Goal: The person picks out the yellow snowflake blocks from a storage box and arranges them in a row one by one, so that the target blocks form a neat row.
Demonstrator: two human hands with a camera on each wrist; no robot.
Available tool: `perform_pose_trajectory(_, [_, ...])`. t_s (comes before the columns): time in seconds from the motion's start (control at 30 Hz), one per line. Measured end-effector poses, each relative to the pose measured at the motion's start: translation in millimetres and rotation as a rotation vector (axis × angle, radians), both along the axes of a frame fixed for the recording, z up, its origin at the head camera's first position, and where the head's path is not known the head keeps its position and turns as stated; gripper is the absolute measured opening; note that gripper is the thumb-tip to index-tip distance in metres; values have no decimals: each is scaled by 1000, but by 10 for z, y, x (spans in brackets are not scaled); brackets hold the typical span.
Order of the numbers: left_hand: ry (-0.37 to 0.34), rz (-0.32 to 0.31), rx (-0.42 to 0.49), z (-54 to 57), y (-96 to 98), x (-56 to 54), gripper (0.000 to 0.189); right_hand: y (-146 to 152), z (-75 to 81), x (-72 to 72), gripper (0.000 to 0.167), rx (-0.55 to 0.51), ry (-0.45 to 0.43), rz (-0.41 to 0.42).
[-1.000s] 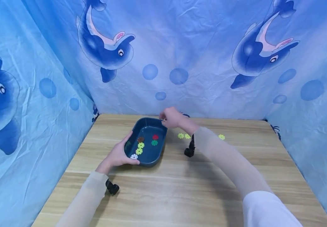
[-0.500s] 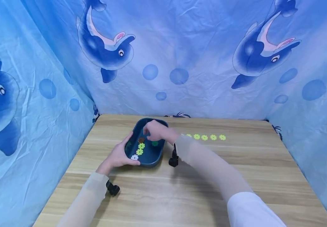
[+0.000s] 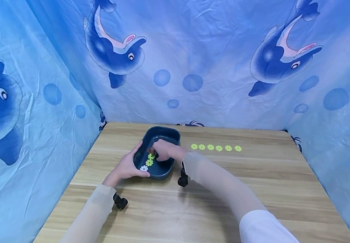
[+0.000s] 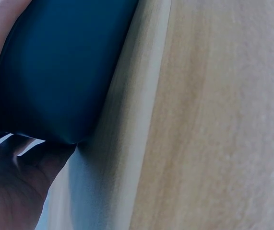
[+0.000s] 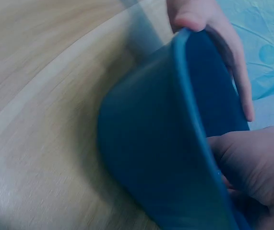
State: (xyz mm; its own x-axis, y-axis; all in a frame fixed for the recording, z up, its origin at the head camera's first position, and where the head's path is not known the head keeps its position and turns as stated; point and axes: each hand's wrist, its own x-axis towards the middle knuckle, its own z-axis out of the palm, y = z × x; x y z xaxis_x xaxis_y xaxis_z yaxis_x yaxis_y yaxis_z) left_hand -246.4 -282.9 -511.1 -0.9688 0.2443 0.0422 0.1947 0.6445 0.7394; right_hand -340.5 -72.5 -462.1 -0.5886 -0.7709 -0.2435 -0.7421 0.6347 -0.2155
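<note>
Running lengthwise from seven to one o'clock in the head view, the dark blue tray (image 3: 165, 170) sits at nine o'clock from six yellow snowflake discs (image 3: 219, 148). Left wrist: the left hand (image 4: 16, 191) clasps it, thumb and fingers wide apart. Right wrist: the right hand (image 5: 259, 165) is inside; I cannot tell its hold.

head view bright; glare on tabletop (image 3: 175, 219) in front of bin (image 3: 166, 170), shadow beside it; wrist views dimmer, blurry.
</note>
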Motion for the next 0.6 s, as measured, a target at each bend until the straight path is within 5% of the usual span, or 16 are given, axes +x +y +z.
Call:
perform_pose_trajectory(0.27, [15, -7, -2, -13, 10, -13, 139, 32, -29, 43, 30, 38, 55, 0])
perform_pose_trajectory(0.6, [5, 2, -2, -22, 16, 4, 138, 1, -101, 48, 14, -1, 19, -11])
